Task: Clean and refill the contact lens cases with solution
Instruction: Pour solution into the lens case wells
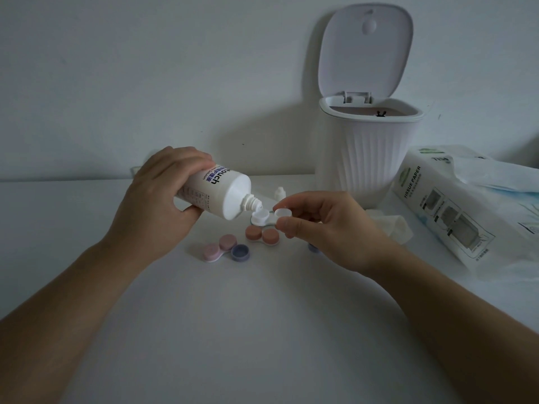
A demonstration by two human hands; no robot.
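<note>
Contact lens case point(264, 218) (white, both wells uncapped) pinched in right hand point(323, 225), left hand point(159, 196) gripping tilted solution bottle point(217, 192) right above it, 2 capped cases point(220, 248) just in front.

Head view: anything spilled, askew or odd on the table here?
No spill shows. A loose purple cap lies open side up beside the pink lens case, and a crumpled tissue lies by the tissue pack. That fits a refill in progress.
</note>
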